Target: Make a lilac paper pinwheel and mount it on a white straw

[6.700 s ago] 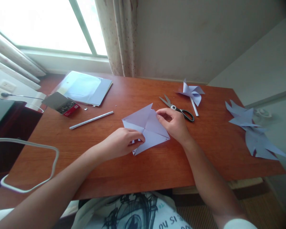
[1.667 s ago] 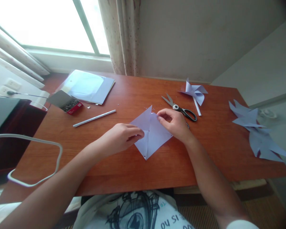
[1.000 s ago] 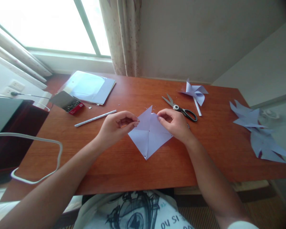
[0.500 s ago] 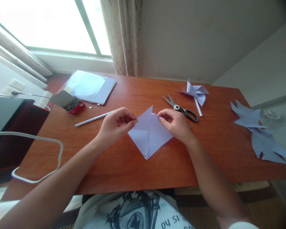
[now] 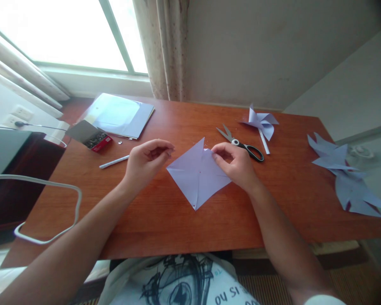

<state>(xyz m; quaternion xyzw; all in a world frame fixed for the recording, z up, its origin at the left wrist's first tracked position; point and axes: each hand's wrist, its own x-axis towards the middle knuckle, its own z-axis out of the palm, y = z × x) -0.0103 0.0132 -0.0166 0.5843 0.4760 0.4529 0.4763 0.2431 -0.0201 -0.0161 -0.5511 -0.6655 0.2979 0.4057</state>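
A pale square of paper (image 5: 190, 178), slit in from its corners and marked with small dark holes, lies turned cornerwise on the desk. My right hand (image 5: 233, 163) pinches its upper right part between thumb and forefinger. Just left of the paper, clear of its edge, my left hand (image 5: 149, 161) hovers with thumb and fingertips pressed together; whether something tiny sits between them cannot be made out. Under that hand a white paper stick (image 5: 114, 162) runs along the desk, partly hidden. Beyond my right hand lie scissors (image 5: 241, 144) with black and grey handles, blades apart.
A finished paper pinwheel (image 5: 260, 122) on a stick rests at the back right. Cut paper sheets (image 5: 352, 186) lie along the right edge. At the back left are an opened small box (image 5: 97, 142) and a folder (image 5: 123, 116). A white cable (image 5: 79, 199) loops at left.
My left hand has drawn back to the left, away from the paper's edge, uncovering its left corner. The right hand keeps its pinch, and the paper has shifted slightly.
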